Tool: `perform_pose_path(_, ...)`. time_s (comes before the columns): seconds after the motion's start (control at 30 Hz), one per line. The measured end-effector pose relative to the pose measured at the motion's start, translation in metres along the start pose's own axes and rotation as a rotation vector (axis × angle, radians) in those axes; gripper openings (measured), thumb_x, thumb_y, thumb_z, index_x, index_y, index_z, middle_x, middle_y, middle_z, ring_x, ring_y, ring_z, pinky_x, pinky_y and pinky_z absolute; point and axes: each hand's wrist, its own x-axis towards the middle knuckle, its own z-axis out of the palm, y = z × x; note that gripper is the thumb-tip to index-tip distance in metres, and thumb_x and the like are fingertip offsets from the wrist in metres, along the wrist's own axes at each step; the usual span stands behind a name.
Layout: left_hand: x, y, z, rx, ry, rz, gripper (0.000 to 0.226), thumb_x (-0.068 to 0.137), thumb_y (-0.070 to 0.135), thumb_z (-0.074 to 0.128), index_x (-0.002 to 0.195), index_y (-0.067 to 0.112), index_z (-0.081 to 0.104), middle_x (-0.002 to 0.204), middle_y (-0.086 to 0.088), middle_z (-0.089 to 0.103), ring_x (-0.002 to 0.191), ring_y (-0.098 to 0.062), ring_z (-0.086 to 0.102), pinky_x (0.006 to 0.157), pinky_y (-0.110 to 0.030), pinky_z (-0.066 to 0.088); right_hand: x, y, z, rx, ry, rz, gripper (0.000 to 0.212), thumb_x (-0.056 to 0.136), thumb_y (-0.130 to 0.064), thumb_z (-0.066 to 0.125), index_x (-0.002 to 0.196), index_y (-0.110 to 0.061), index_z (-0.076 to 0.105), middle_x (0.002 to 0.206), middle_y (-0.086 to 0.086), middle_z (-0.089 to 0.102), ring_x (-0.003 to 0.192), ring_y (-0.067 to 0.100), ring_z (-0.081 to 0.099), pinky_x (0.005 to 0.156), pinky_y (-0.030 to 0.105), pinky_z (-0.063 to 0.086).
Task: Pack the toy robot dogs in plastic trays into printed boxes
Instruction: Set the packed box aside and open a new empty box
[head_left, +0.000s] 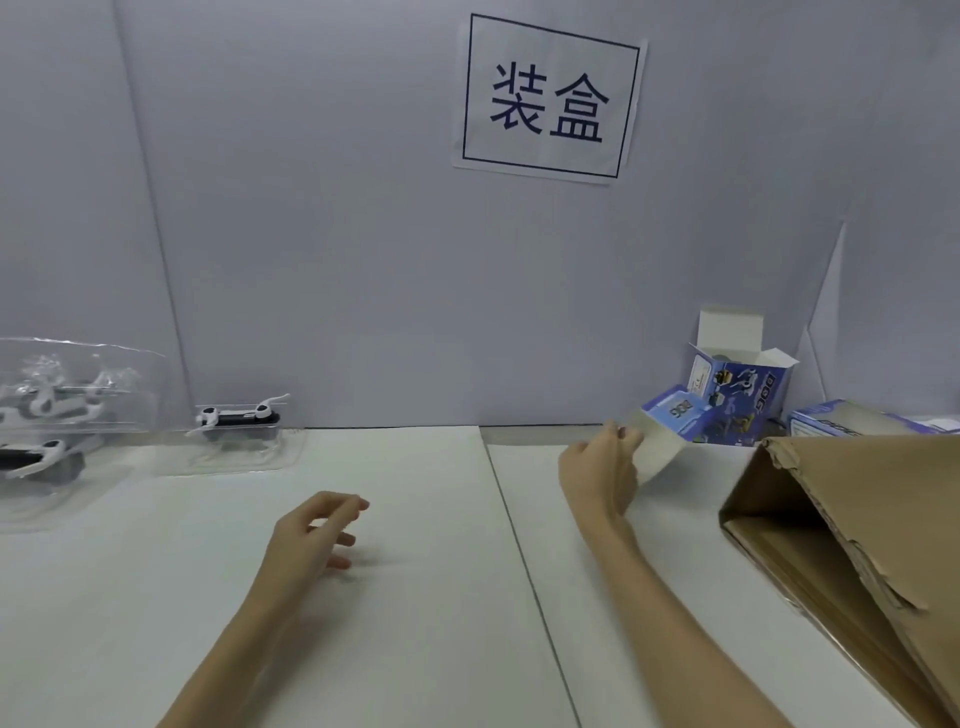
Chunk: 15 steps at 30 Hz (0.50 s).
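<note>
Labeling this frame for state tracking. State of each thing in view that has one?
left hand: hovers over table, fingers loosely curled, holds nothing
right hand: grips flat printed box
flat printed box: unfolded, held off the table
upright printed box: standing, top flaps open
toy dog tray: on table, untouched
tray stack: far left, untouched
brown carton: on its side, open

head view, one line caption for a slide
Right hand grips a printed box; left hand hovers open, trayed toy dog waiting.
</note>
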Motion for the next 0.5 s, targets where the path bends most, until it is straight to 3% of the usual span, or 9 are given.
perform_pose_path(0.03, -0.002, -0.001, 0.001, 0.053, -0.018, 0.044, 0.008, 0.099, 0.015, 0.068, 0.099, 0.015, 0.077, 0.11, -0.006, 0.07, 0.088, -0.027, 0.068, 0.061, -0.033, 0.06, -0.016, -0.007, 0.004, 0.052, 0.002, -0.046, 0.037, 0.098, -0.008, 0.052, 0.134, 0.0, 0.052, 0.137, 0.018, 0.043, 0.092, 0.043, 0.064, 0.074, 0.041, 0.048)
perform_pose_path(0.13, -0.006, -0.012, 0.005, 0.306, -0.092, 0.23, 0.029, 0.093, 0.006, 0.072, 0.11, 0.029, 0.073, 0.118, 0.003, 0.059, 0.102, -0.02, 0.065, 0.073, -0.03, 0.061, -0.06, -0.026, 0.012, 0.224, -0.021, -0.156, 0.048, 0.098, -0.002, 0.05, 0.145, -0.003, 0.051, 0.138, 0.013, 0.044, 0.094, 0.04, 0.065, 0.071, 0.033, 0.046)
perform_pose_path(0.2, -0.006, -0.02, 0.006, 0.421, -0.167, 0.346, 0.046, 0.09, 0.009, 0.076, 0.123, 0.039, 0.064, 0.13, 0.013, 0.049, 0.117, -0.011, 0.058, 0.082, -0.024, 0.057, -0.081, -0.038, 0.012, 0.339, -0.054, -0.238, 0.047, 0.096, 0.001, 0.051, 0.143, -0.006, 0.056, 0.134, 0.007, 0.047, 0.092, 0.034, 0.065, 0.071, 0.032, 0.048)
perform_pose_path(0.27, -0.003, -0.027, 0.007, 0.476, -0.229, 0.426, 0.067, 0.085, 0.019, 0.082, 0.139, 0.044, 0.05, 0.14, 0.025, 0.037, 0.132, -0.006, 0.048, 0.093, -0.022, 0.054, -0.096, -0.049, 0.006, 0.492, -0.048, -0.338, 0.041, 0.098, 0.0, 0.054, 0.137, -0.008, 0.062, 0.126, 0.0, 0.051, 0.085, 0.016, 0.065, 0.074, 0.031, 0.054)
perform_pose_path(0.33, 0.0, -0.03, 0.009, 0.519, -0.249, 0.486, 0.092, 0.079, 0.031, 0.087, 0.153, 0.041, 0.033, 0.152, 0.028, 0.025, 0.144, -0.004, 0.035, 0.105, -0.022, 0.047, -0.105, -0.058, -0.006, 0.647, 0.005, -0.457, 0.029, 0.1, -0.005, 0.058, 0.127, -0.01, 0.068, 0.117, 0.0, 0.059, 0.085, 0.008, 0.064, 0.072, 0.026, 0.056)
perform_pose_path(0.43, -0.001, -0.024, 0.013, 0.471, -0.144, 0.531, 0.119, 0.07, 0.038, 0.093, 0.161, 0.034, 0.017, 0.164, 0.021, 0.019, 0.152, -0.007, 0.026, 0.118, -0.035, 0.036, -0.117, -0.064, -0.022, 0.847, 0.012, -0.569, 0.021, 0.102, -0.012, 0.058, 0.117, -0.012, 0.073, 0.103, 0.001, 0.066, 0.082, 0.014, 0.071, 0.068, 0.028, 0.058)
perform_pose_path(0.5, -0.002, -0.012, 0.014, 0.421, 0.026, 0.607, 0.12, 0.065, 0.031, 0.097, 0.159, 0.028, 0.022, 0.167, 0.011, 0.024, 0.154, -0.015, 0.028, 0.119, -0.043, 0.034, -0.124, -0.066, -0.031, 0.989, -0.061, -0.536, 0.019, 0.104, -0.016, 0.055, 0.109, -0.016, 0.074, 0.095, 0.003, 0.07, 0.074, 0.022, 0.073, 0.06, 0.031, 0.057)
